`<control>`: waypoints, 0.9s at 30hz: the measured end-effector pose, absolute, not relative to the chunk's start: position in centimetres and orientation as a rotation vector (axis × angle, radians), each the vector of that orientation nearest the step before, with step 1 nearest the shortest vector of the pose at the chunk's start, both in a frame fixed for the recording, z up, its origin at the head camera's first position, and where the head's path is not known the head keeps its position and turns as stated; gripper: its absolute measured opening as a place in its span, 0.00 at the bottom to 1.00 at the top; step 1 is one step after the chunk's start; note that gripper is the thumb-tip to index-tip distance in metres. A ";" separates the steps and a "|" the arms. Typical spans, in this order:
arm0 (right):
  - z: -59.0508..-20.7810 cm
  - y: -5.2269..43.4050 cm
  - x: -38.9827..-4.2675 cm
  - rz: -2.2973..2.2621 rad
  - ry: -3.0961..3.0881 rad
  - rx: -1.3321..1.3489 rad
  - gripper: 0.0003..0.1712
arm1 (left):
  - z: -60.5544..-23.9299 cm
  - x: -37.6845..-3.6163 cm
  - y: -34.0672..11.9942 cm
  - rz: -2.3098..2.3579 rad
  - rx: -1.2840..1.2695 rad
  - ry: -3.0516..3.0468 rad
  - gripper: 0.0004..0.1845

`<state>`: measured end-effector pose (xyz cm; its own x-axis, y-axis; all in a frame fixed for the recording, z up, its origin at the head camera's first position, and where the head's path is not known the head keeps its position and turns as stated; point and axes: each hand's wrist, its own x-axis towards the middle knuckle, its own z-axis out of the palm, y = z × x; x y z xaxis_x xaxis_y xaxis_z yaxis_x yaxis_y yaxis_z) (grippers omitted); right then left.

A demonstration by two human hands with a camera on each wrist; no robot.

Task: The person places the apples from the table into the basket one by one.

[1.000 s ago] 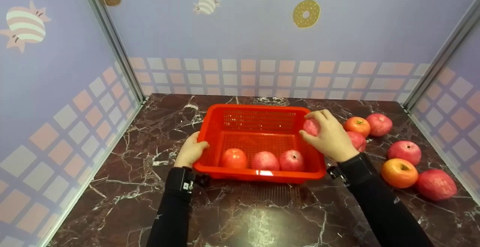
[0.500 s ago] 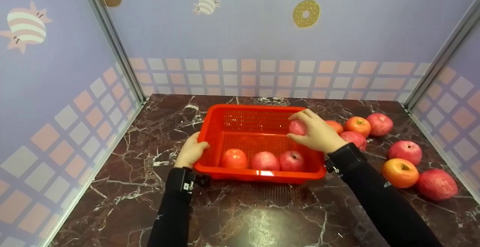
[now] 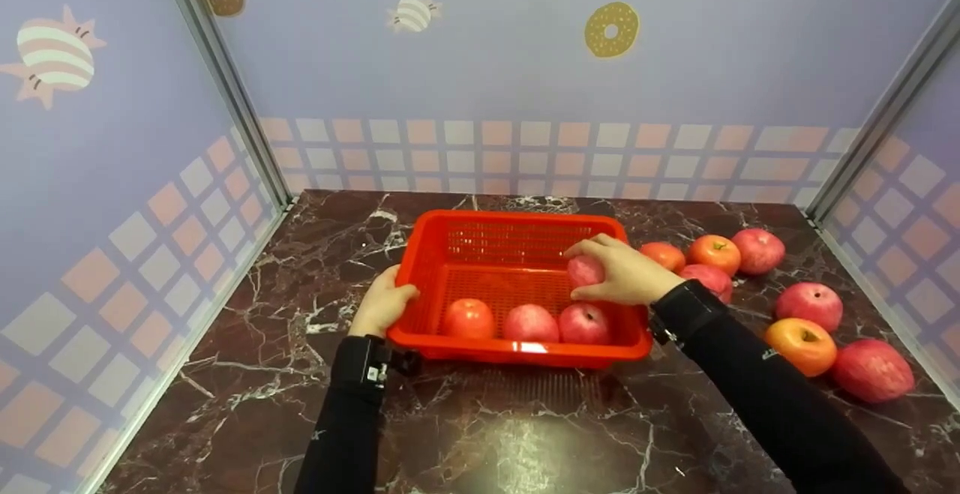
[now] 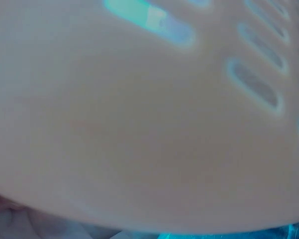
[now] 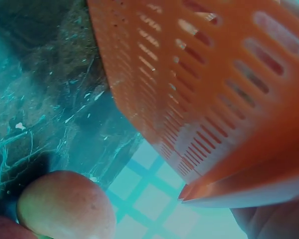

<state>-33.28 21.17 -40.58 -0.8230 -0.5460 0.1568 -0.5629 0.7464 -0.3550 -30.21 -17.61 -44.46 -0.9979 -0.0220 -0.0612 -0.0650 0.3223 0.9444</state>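
Observation:
A red plastic basket with slotted walls stands mid-table in the head view. My left hand grips its left rim, thumb over the edge; the fingers outside are mostly hidden. My right hand reaches over the right wall, fingertips and thumb holding a pink apple inside the basket. Along the near wall lie an orange-red apple, a pink apple and another pink apple, just below the held one. Pale slotted basket wall fills the left wrist view.
To the right of the basket, several more apples lie on the dark marbled table, among them a yellow-orange apple and a large red apple. Panels enclose the table at the back and both sides.
From the basket's right rim, my right hand has moved left and then down into the basket with the pink apple. The left hand and the basket stay in place.

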 end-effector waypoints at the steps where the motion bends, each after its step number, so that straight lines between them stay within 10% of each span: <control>1: -40.6 21.2 -33.3 0.583 -2.910 0.912 0.35 | -44.5 -30.2 -17.6 1.809 -0.089 2.523 0.28; 27: -41.8 21.9 -33.5 0.418 -2.927 0.889 0.27 | -44.5 -30.0 -17.5 1.846 -0.071 2.495 0.29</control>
<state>-33.53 21.89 -41.85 -0.8330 -0.5381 0.1288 -0.5527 0.7978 -0.2409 -30.00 -17.47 -44.46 -0.9982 -0.0149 -0.0572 -0.0591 0.2919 0.9546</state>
